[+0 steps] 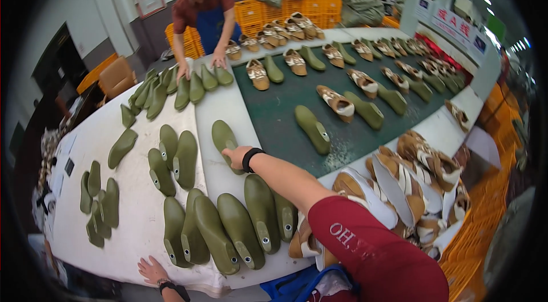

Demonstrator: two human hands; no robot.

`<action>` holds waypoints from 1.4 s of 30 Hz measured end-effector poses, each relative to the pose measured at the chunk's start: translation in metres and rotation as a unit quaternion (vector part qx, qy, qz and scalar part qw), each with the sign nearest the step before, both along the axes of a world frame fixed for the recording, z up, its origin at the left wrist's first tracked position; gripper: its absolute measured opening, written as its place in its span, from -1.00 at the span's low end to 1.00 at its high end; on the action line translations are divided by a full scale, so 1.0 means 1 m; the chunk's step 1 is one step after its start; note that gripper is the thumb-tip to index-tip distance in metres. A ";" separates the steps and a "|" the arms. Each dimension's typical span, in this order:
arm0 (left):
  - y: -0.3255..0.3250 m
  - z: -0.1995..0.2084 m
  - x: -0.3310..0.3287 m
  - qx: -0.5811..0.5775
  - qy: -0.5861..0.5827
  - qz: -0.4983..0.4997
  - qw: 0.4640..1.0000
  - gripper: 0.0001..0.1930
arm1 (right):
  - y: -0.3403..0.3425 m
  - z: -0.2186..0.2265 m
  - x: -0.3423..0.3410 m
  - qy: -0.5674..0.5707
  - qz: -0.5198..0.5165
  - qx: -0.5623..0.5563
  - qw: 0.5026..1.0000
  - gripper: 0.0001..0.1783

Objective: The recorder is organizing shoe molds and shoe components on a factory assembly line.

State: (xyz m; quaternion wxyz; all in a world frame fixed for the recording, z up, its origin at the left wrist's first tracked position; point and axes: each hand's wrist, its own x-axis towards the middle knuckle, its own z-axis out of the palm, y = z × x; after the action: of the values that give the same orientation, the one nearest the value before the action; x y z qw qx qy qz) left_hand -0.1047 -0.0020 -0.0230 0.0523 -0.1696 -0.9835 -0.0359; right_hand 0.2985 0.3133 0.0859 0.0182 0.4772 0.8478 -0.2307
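Stretched out across the table, my right hand grips the heel end of a green shoe last on the pale strip beside the dark green belt. My left hand lies at the table's near edge with its fingers spread and nothing in it. To its right, a row of several green lasts points away from me, heel ends nearest. Past that row, a group of three lasts stands on the white cloth. More small lasts lie to the left.
The dark green belt carries rows of brown-and-white shoes and lasts. Shoes are piled at my right, next to orange crates. Across the table, a co-worker in a blue apron handles lasts with both hands.
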 end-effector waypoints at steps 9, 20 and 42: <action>0.005 0.015 0.006 -0.006 -0.014 -0.047 0.999 -0.43 | -0.101 0.093 0.133 -0.057 0.186 0.064 0.979 -0.58; 0.011 0.000 -0.005 0.011 -0.013 -0.045 0.999 -0.38 | -0.331 0.077 0.246 -0.040 -0.015 0.046 0.998 -0.61; 0.009 0.000 -0.009 0.003 -0.017 -0.041 0.999 -0.40 | -0.302 0.086 0.290 0.705 -0.404 -0.085 0.576 -0.76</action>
State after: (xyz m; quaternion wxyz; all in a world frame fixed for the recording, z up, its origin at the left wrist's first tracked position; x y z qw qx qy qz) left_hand -0.1133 0.0069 -0.0225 0.0348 -0.2093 -0.9763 -0.0436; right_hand 0.5884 0.0115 0.1718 -0.6400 0.4531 0.2892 -0.5491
